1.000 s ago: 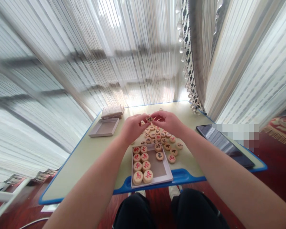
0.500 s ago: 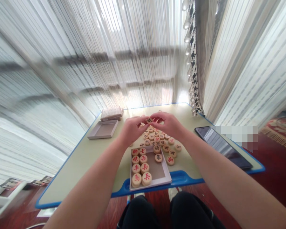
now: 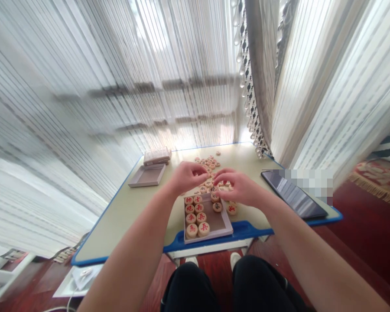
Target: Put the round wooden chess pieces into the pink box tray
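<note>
A shallow box (image 3: 211,234) at the table's front edge holds round wooden xiangqi pieces. Red-lettered stacks (image 3: 200,217) fill two columns on its left; a black-lettered piece (image 3: 217,207) lies on the right. My right hand (image 3: 235,185) is over the box's far right corner, its thumb and fingertips around a black-lettered xiangqi piece (image 3: 213,189), just above or touching the piece beneath. My left hand (image 3: 190,177) hovers beyond the box, fingers curved with a gap to the thumb, and no piece shows in it. Loose pieces (image 3: 210,164) lie spread behind, partly hidden by both hands.
A box lid or tray (image 3: 147,175) sits at the back left, in front of a small stacked bundle (image 3: 157,156). A dark tablet or phone (image 3: 292,193) lies on the right of the table (image 3: 133,216). Sheer curtains (image 3: 143,104) hang behind.
The black-lettered piece, earlier between both hands farther back, has come toward me to the box's far right corner in my right hand. My left hand has let go of it. The view has shifted.
</note>
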A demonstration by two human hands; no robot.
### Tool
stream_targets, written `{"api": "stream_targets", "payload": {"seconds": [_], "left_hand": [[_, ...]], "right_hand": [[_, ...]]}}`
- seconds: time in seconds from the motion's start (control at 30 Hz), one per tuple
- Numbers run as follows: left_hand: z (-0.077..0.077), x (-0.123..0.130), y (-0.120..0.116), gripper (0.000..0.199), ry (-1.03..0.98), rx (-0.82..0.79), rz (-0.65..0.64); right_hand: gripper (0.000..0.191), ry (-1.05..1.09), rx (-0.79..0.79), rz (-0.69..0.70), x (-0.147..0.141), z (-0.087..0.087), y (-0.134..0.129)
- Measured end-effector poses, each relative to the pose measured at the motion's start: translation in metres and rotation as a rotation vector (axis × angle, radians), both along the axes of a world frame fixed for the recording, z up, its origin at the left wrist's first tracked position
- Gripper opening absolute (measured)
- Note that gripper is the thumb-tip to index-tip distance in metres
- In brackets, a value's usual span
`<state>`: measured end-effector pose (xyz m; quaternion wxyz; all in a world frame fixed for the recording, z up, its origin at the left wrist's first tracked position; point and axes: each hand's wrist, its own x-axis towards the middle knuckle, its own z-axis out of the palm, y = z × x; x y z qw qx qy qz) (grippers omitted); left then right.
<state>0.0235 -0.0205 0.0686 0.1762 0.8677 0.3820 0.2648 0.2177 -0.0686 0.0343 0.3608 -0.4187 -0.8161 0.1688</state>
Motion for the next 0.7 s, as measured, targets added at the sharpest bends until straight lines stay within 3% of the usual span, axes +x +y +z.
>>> {"api": "stream_targets", "payload": {"seconds": [0.1, 0.2, 0.4, 0.7], "left_hand": [[0.003, 0.004, -0.008, 0.028, 0.145, -0.022, -0.118], [0.003, 0.005, -0.011, 0.032, 0.255, -0.006, -0.159], [0.001, 0.001, -0.007, 0.04, 0.358, -0.076, -0.163], [-0.005, 0.007, -0.009, 0.032, 0.452, -0.066, -0.167]], "right_hand": [[0.013, 0.001, 0.044, -0.038, -0.001, -0.021, -0.024], [0.015, -0.032, 0.104, -0.087, -0.002, -0.033, -0.032], [0.017, -0.005, 0.135, -0.095, -0.001, -0.034, -0.026], [0.016, -0.027, 0.123, -0.084, -0.003, -0.035, -0.025]]}}
